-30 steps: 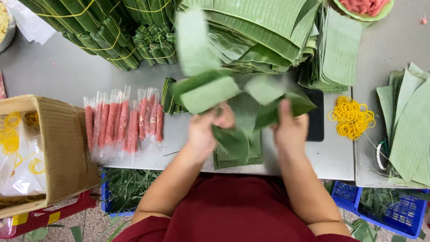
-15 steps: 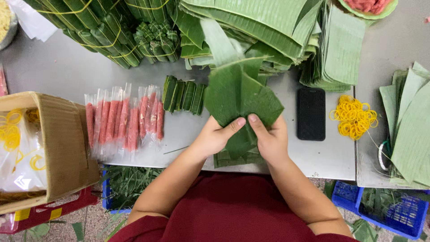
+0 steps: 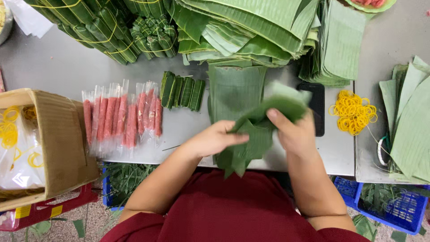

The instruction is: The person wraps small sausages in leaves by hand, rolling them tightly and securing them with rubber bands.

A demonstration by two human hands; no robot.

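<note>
Saw both hands at work at the near edge of a grey table (image 3: 67,71), above a dark red shirt (image 3: 233,210). Left hand (image 3: 215,140) lay palm down with fingers stretched nearly flat, fingertips pressed onto a folded banana leaf (image 3: 257,130); not a closed grip, more a flat hold from above. Right hand (image 3: 293,132) curled around the leaf's upper right part, thumb on top, fingers tucked beneath and hidden, so closed on the leaf. Leaf itself was held just above the table edge, its lower tip hanging past the edge toward the shirt, its upper end blurred. Directly behind it lay a flat stack of cut leaf sheets (image 3: 237,87), and to the right of that a black phone (image 3: 319,107), partly covered by the raised leaf. Further right sat a heap of yellow rubber bands (image 3: 354,112). Left of the sheets stood a short row of small green wrapped rolls (image 3: 181,92), and beside them clear packets of pink sausage sticks (image 3: 121,116). At the far left was an open cardboard box (image 3: 58,143) with a plastic bag inside. Along the back were piled large leaves (image 3: 251,27) and tied green bundles (image 3: 98,27). Below the table, blue crates (image 3: 398,210) with greenery.
</note>
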